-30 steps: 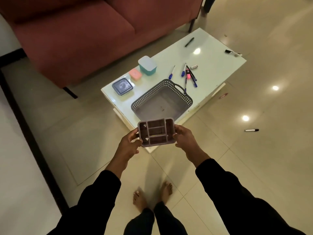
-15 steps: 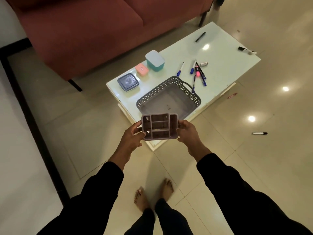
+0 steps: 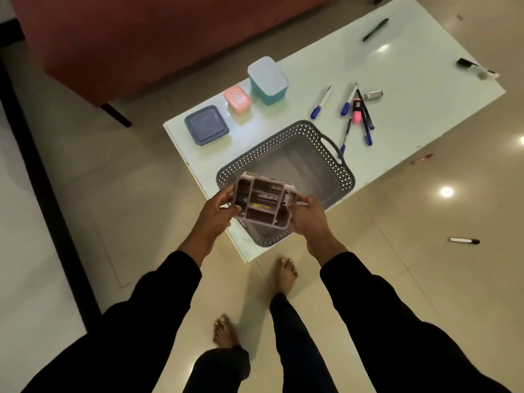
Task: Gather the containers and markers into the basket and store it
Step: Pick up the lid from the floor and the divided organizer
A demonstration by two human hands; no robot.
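Observation:
I hold a small mauve compartment organizer (image 3: 262,203) over the near end of the grey perforated basket (image 3: 326,154). My left hand (image 3: 218,212) grips its left edge and my right hand (image 3: 307,215) grips its right edge. The basket sits on the white table (image 3: 411,89), otherwise empty as far as shows. Behind it stand a dark blue flat container (image 3: 206,125), a pink container (image 3: 237,98) and a teal container (image 3: 268,79). Several blue pens and a pink highlighter (image 3: 357,110) lie right of the basket.
A dark pen (image 3: 375,29) and a black marker (image 3: 476,69) lie at the table's far end. On the floor are a marker (image 3: 464,240) and a red pen (image 3: 422,159). A red sofa (image 3: 141,38) stands behind the table. My bare feet are near the table's corner.
I have stepped closer to the table. The organizer has moved forward and now hangs tilted over the basket's near end.

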